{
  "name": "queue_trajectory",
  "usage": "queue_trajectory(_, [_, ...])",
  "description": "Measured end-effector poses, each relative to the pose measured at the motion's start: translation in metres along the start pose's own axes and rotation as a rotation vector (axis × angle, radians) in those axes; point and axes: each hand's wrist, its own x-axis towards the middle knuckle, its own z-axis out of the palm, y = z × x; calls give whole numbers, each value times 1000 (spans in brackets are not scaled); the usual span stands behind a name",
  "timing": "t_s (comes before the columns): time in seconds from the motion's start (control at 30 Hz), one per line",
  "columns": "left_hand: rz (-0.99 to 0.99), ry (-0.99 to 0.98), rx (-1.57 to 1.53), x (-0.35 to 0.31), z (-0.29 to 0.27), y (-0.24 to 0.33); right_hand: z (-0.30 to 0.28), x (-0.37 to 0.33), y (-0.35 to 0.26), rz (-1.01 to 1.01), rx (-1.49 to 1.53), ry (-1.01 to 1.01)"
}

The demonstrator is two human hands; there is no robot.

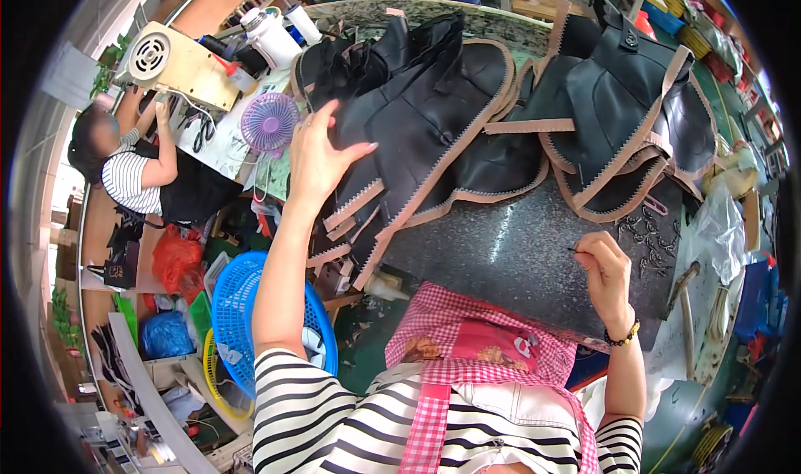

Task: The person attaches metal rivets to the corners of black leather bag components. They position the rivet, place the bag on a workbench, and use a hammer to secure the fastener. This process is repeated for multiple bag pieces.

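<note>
My left hand [317, 158] is open, its thumb and fingers spread apart, at the left edge of a stack of black leather shoe uppers [417, 128] with zigzag-cut tan edges. Whether it touches the leather I cannot tell. Over the dark speckled board [467, 244], my right hand [607, 278] pinches a small dark metal piece [573, 249] between thumb and finger. Several similar small dark metal pieces [655, 240] lie scattered on the board just right of that hand. A second pile of black uppers [617, 98] rests behind them at the far right.
A small purple fan [269, 123] and a cream sewing machine [179, 65] stand at the left, where another person [138, 161] works. Below my left arm is a blue plastic basket [238, 315]. Clear plastic film [719, 232] and a hammer-like tool [686, 286] lie at the right.
</note>
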Motion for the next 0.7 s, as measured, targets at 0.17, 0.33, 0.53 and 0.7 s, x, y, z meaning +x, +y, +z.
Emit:
queue_trajectory(0.17, [452,280,244,37,21,22,23,27,-28,-4,93,-164])
queue_trajectory(0.33, [351,45,259,84,85,63,40,44,-45,-108,84,-199])
queue_trajectory(0.53, [354,-123,-125,83,45,61,18,47,-52,-180,76,-115])
queue_trajectory(0.7, [37,-564,-858,3,-39,43,18,49,-66,-312,145,-130])
